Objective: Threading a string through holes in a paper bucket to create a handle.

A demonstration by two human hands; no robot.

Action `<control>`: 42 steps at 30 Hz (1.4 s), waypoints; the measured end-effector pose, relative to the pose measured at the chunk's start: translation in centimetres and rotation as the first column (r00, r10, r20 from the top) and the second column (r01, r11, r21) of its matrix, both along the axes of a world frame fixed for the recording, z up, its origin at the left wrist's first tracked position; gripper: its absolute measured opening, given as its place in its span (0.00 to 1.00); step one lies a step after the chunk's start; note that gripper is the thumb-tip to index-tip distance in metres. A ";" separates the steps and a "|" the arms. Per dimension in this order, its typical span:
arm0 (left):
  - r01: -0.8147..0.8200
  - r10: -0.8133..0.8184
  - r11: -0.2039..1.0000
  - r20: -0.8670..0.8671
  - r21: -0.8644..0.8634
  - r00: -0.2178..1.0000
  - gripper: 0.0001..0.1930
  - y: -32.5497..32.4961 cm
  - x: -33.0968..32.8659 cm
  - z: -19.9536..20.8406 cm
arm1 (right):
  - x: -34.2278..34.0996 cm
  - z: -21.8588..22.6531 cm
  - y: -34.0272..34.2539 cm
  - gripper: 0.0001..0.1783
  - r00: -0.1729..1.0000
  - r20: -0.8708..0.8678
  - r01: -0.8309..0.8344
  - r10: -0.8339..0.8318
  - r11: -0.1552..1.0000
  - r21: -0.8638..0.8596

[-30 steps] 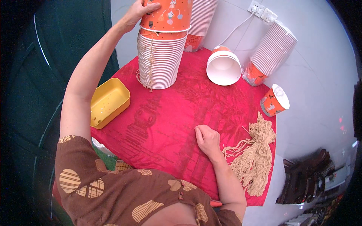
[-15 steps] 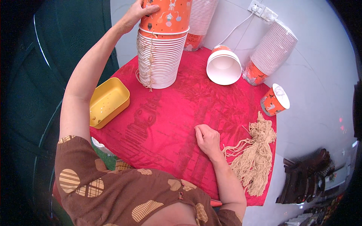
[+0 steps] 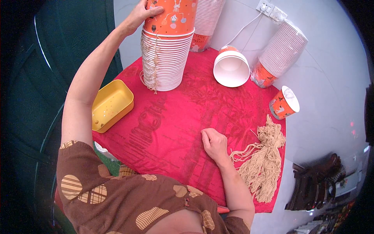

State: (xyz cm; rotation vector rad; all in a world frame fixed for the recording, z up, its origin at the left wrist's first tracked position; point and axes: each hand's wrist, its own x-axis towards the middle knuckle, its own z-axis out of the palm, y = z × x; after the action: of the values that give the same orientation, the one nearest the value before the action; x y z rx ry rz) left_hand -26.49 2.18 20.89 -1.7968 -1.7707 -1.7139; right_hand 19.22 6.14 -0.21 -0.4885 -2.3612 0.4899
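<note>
We have our left hand point(image 3: 141, 15) up on the orange paper cup point(image 3: 170, 16) that tops the tall stack of nested paper cups point(image 3: 163, 58), fingers wrapped around its far left side and gripping it. A beige string point(image 3: 156, 62) hangs down the front of that stack, just below and to the right of this hand. We judge the step in hand to be seating this top cup onto the stack, or steadying the stack while the cup settles; the cup looks nearly home, its rim close above the white rims beneath.

Our right hand point(image 3: 214, 142) rests on the red cloth point(image 3: 171, 128), well below the stack and nearer our body, curled into a loose fist. We cannot tell whether it pinches anything. Just to its right lies a bundle of beige strings point(image 3: 263, 163), a few strands reaching toward the knuckles.

Further out from the right hand, up and to the right, a single orange cup point(image 3: 284, 103) lies tilted, and a white-lined cup point(image 3: 231, 68) lies on its side with its mouth toward us. A leaning stack point(image 3: 278, 54) sits beyond these. A yellow tray point(image 3: 112, 104) lies below the left forearm.

The next move, as we judge it, calls for an even press down so the stack does not lean.
</note>
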 end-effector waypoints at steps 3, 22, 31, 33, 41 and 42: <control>0.010 -0.010 1.000 0.011 0.009 1.000 0.43 0.1 -0.2 -0.1 | 0.0 -0.1 0.0 0.05 1.000 0.002 -0.001 0.001 1.000 0.007; -0.004 0.005 1.000 -0.027 0.020 1.000 0.39 0.2 0.9 -0.6 | 0.1 -0.5 0.4 0.04 0.998 -0.051 -0.030 0.032 0.999 0.036; 0.013 -0.013 1.000 0.009 0.008 1.000 0.35 0.0 2.0 -0.5 | 0.3 -0.4 0.4 0.04 0.999 -0.041 -0.015 0.017 0.998 0.065; 0.006 -0.006 1.000 0.008 0.020 1.000 0.35 -0.2 2.1 -0.4 | 0.2 -0.6 0.3 0.05 0.999 -0.033 -0.009 0.011 0.999 0.048; -0.082 0.089 0.991 0.069 -0.109 0.994 0.48 -1.9 2.8 0.9 | 0.1 -1.2 0.2 0.07 0.996 -0.084 -0.013 0.020 0.997 0.083; -0.286 0.287 0.958 -0.038 0.027 0.957 0.46 -2.2 2.6 0.7 | -0.1 -1.1 0.1 0.07 0.998 -0.057 -0.023 0.028 0.996 0.087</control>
State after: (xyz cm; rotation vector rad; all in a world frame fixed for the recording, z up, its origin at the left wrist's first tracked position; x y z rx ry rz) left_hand -23.86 -0.03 21.56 -1.4669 -1.8792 -1.5636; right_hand 19.11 6.27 -1.35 -0.4000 -2.3246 0.4065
